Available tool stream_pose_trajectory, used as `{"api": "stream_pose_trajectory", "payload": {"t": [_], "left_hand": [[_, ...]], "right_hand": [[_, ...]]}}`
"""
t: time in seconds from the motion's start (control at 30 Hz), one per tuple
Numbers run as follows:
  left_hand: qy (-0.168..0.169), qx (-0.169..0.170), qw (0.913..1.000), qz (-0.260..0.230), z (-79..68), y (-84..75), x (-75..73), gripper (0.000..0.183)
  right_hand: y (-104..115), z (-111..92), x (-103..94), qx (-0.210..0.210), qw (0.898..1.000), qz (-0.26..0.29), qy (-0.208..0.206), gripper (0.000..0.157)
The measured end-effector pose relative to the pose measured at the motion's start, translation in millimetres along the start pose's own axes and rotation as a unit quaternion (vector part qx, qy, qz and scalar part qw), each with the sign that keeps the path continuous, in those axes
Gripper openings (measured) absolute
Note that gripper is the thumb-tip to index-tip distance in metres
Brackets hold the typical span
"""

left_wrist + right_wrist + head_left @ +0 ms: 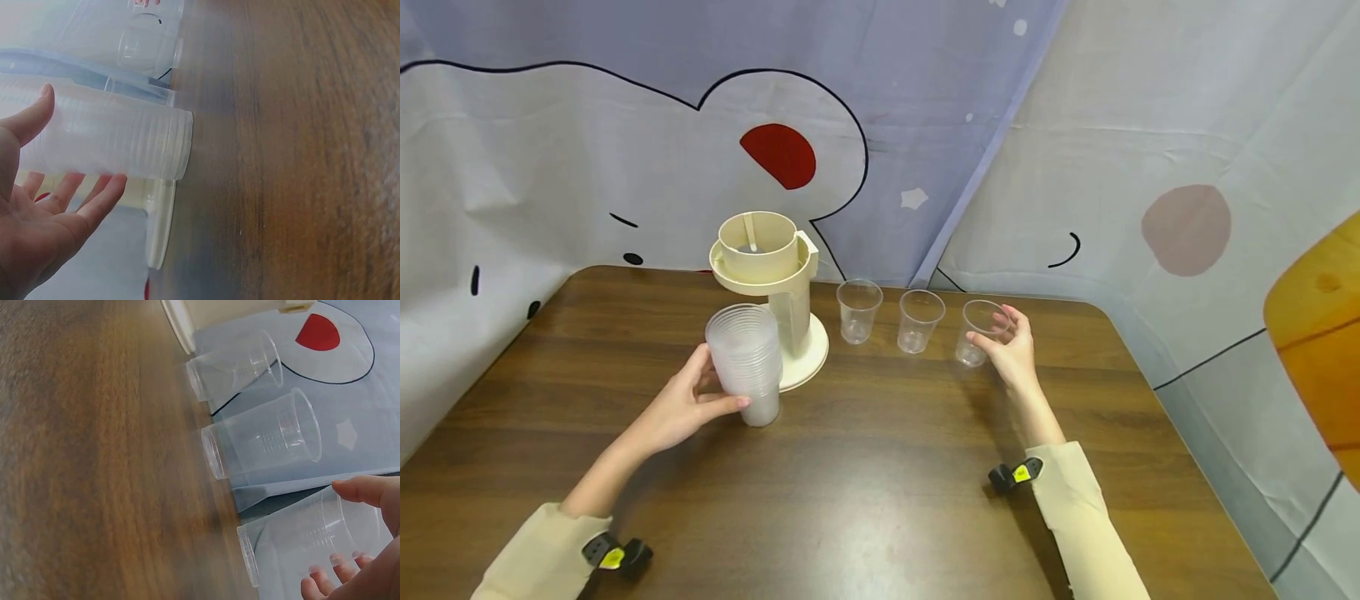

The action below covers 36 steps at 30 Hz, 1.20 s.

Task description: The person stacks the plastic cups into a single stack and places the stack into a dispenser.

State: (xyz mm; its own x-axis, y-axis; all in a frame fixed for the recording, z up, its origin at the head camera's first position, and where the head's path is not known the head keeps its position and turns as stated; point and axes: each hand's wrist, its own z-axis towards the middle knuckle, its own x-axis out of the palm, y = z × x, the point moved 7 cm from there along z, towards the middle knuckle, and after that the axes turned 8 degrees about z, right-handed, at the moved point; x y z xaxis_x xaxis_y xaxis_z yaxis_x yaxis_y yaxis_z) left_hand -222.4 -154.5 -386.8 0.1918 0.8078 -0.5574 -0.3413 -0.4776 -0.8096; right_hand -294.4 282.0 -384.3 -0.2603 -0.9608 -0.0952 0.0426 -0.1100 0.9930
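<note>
My left hand [681, 406] grips a tall stack of clear plastic cups [748, 358], thumb on the near side and fingers round the far side. In the left wrist view the base of the stack [181, 145] meets the tabletop. At the right, my right hand [1011, 350] holds a single clear plastic cup [973, 350] near its rim between thumb and fingers. That cup [300, 537] is upright, its base at the table. Two more clear cups, the middle one [915, 333] and the left one [856, 321], stand upright in line with it.
A cream-coloured stand [790, 317] with a round holder on top and a disc base is just behind the cup stack. The brown wooden table [865, 483] ends at a printed curtain [940, 167] at the back. An orange shape [1318, 325] appears at far right.
</note>
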Motion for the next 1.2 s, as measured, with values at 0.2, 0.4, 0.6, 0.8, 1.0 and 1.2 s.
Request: {"api": "stream_pose_trajectory", "payload": {"t": [0.2, 0.4, 0.6, 0.8, 1.0, 1.2], "left_hand": [[0.004, -0.003, 1.0000, -0.001, 0.0, 0.3, 0.7, 0.078], [0.003, -0.005, 1.0000, 0.001, 0.0, 0.2, 0.2, 0.077], [0.004, -0.002, 1.0000, -0.001, -0.2, -0.5, 0.7, 0.078], [0.002, 0.003, 1.0000, -0.004, -0.4, -1.0, 0.8, 0.079], [-0.002, 0.005, 1.0000, 0.002, -0.5, -1.3, 0.3, 0.077], [-0.006, 0.007, 1.0000, 0.003, -1.3, -1.0, -0.3, 0.076]], "right_hand": [[3, -3, -4.9, 0.000, 1.000, 0.004, -0.014, 0.080], [7, -5, -7.0, -0.012, 1.000, 0.007, -0.017, 0.077], [14, -9, -7.4, -0.037, 0.999, 0.024, -0.030, 0.072], [24, -14, -4.7, -0.058, 0.996, 0.047, -0.039, 0.068], [31, -19, -0.8, -0.066, 0.995, 0.056, -0.039, 0.068], [37, -24, 7.0, -0.076, 0.995, 0.056, -0.032, 0.068]]}}
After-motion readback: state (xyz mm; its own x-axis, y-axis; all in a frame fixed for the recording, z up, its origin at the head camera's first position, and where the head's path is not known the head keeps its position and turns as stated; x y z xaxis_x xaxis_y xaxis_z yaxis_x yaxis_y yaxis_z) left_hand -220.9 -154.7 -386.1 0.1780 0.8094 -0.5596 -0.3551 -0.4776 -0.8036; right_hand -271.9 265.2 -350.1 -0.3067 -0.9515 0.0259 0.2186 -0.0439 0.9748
